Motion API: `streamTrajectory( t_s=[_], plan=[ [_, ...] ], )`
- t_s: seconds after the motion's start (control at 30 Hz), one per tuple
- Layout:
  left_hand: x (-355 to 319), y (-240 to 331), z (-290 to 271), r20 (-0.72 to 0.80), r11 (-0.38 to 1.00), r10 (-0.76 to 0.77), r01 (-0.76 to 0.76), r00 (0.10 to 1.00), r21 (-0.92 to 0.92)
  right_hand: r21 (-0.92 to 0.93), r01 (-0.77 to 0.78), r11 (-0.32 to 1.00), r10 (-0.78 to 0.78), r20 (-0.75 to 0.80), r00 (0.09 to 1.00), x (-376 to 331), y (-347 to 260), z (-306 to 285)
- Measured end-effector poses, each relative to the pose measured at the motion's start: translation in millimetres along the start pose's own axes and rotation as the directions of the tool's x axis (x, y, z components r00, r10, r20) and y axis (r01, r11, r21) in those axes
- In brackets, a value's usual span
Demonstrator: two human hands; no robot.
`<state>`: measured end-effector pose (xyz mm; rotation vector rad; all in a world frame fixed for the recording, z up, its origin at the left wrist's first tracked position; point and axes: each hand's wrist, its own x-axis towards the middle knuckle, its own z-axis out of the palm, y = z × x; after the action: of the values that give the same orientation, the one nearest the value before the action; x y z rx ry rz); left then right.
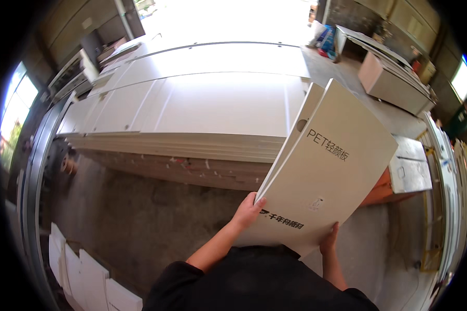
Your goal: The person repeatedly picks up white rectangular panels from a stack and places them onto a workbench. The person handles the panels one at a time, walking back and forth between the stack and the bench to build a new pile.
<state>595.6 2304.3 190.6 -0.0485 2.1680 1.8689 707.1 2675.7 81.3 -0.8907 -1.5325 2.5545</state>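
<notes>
Two pale cream boards are held upright in front of me, the nearer board (342,129) printed with dark lettering and the farther board (308,103) showing a round dark hole or spot near its edge. My left hand (250,211) grips their left edges, thumb on the near face. Low on the right edge, my right hand (329,239) is wrapped round the near board; its fingers are partly hidden. Beyond the boards lies a big stack of white panels (218,106), its top sheets bright with glare.
White panel offcuts (91,274) stand at the lower left beside a metal rail (36,155). To the right is a white box-like unit (410,166) over an orange part, with more panels leaning behind. A stacked bench (394,83) sits at the far right.
</notes>
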Motion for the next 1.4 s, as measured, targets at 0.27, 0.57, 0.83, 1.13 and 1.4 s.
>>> streamTrajectory(
  t_s=[0.27,0.57,0.83,1.13,1.4],
  plan=[
    [-109.6,-100.9,-158.8,-0.507,0.875,-0.037,-0.217,0.861,-0.432,-0.33,0.123,0.936,0.07,0.519,0.852,46.1,33.4,229.5],
    [-262.0,-157.2,-321.2,-0.886,0.816,-0.198,-0.429,0.419,-0.386,-0.453,0.116,0.884,0.378,0.838,0.394,-24.0,165.8,536.0],
    [-358.9,-239.7,-410.6,-0.956,0.918,-0.281,-0.312,-0.081,-0.244,-0.617,0.199,0.762,0.615,0.785,0.08,-92.0,356.4,736.8],
    [-422.7,-235.1,-600.5,-0.8,0.932,-0.362,-0.209,-0.479,-0.297,-0.728,0.28,0.625,0.78,0.568,-0.264,-231.5,561.4,1011.2],
    [-454.9,-302.5,-782.3,-0.726,0.911,-0.367,-0.38,-0.581,-0.157,-0.683,0.428,0.592,0.8,0.432,-0.417,-349.5,699.3,1214.4]
  ],
)
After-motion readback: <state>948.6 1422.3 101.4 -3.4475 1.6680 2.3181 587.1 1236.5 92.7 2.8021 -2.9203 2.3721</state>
